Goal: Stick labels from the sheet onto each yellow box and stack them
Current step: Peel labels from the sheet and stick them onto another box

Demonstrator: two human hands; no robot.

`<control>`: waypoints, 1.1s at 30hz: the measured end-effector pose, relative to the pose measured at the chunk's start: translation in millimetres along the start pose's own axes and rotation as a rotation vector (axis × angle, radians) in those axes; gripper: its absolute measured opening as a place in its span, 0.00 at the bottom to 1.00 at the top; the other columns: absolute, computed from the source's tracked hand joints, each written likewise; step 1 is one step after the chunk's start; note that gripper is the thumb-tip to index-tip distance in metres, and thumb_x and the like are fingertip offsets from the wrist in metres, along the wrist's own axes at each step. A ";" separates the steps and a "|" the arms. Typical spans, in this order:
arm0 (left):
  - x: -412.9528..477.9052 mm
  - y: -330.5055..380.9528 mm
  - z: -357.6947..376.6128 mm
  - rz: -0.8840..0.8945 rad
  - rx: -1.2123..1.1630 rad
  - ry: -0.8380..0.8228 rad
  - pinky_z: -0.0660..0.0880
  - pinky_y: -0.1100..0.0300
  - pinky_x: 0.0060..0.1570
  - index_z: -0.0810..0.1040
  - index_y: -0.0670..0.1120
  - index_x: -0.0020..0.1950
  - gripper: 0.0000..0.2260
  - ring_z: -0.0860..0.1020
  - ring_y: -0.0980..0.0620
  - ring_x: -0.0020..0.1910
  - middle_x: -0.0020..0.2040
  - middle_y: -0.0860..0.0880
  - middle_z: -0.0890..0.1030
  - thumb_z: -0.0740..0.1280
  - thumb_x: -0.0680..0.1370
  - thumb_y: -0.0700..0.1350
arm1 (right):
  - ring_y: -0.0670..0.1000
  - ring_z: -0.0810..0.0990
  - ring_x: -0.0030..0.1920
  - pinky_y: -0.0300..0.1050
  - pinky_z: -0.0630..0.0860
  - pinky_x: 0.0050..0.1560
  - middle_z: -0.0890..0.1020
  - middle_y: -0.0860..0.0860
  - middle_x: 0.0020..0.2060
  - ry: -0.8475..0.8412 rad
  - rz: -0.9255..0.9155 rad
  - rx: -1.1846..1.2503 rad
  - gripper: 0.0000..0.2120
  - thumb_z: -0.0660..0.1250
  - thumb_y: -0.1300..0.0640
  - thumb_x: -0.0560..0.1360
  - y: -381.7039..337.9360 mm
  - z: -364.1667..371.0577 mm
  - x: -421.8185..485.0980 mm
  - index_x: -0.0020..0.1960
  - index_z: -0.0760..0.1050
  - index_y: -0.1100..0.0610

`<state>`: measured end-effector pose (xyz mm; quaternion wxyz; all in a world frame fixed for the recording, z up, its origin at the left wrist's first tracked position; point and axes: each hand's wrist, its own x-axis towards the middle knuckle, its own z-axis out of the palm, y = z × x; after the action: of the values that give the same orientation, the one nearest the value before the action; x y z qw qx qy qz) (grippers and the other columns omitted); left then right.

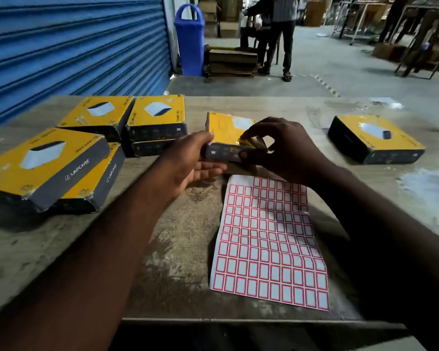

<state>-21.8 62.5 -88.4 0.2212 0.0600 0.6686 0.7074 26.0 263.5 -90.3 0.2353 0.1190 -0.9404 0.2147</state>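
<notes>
A yellow box (226,130) with dark sides is lifted a little above the table's middle. My left hand (195,160) grips its near left corner, thumb on top and fingers under. My right hand (287,148) has its curled fingers on the box's near right top corner, pressing there; whether a label is under the fingertips is hidden. The label sheet (269,247), white with red-bordered stickers, lies flat on the table in front of me, below both hands.
Several yellow boxes sit in overlapping pairs at the left (43,165) and back left (157,117). One single box (375,138) lies at the right. The wooden table (183,262) ends near me. A blue shutter (74,41), a blue bin (189,39) and a standing person (281,34) are behind.
</notes>
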 end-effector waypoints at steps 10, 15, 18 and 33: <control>2.0 -3.0 -15.5 0.252 0.850 0.169 0.67 0.67 0.21 0.76 0.46 0.41 0.13 0.70 0.61 0.16 0.26 0.51 0.78 0.64 0.82 0.51 | 0.45 0.82 0.44 0.47 0.82 0.44 0.83 0.46 0.44 -0.089 0.006 0.114 0.09 0.76 0.50 0.69 -1.0 -7.8 -2.1 0.46 0.85 0.53; -8.5 0.3 -13.9 0.279 0.838 0.067 0.71 0.63 0.27 0.80 0.45 0.35 0.18 0.76 0.58 0.22 0.25 0.52 0.80 0.64 0.81 0.52 | 0.44 0.81 0.36 0.34 0.73 0.36 0.83 0.45 0.32 -0.203 0.034 0.076 0.13 0.71 0.44 0.73 -13.8 -24.0 -3.0 0.38 0.82 0.53; -18.0 4.0 -8.9 0.195 0.822 -0.115 0.71 0.67 0.23 0.84 0.43 0.45 0.14 0.78 0.54 0.24 0.35 0.49 0.86 0.65 0.81 0.50 | 0.43 0.81 0.37 0.39 0.76 0.41 0.84 0.44 0.36 -0.435 0.050 -0.076 0.13 0.68 0.40 0.74 -21.0 -27.6 -3.8 0.44 0.84 0.48; -16.4 6.5 -4.4 0.138 0.878 -0.290 0.72 0.64 0.28 0.83 0.46 0.49 0.06 0.77 0.56 0.28 0.40 0.44 0.86 0.71 0.77 0.48 | 0.40 0.82 0.39 0.37 0.79 0.41 0.83 0.42 0.38 -0.217 0.042 0.186 0.07 0.76 0.53 0.70 -25.7 -21.4 -3.8 0.46 0.81 0.53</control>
<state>-10.3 51.9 -79.1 0.2183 0.2906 0.8614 0.3548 46.0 251.3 -66.2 0.1157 0.1430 -0.9386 0.2920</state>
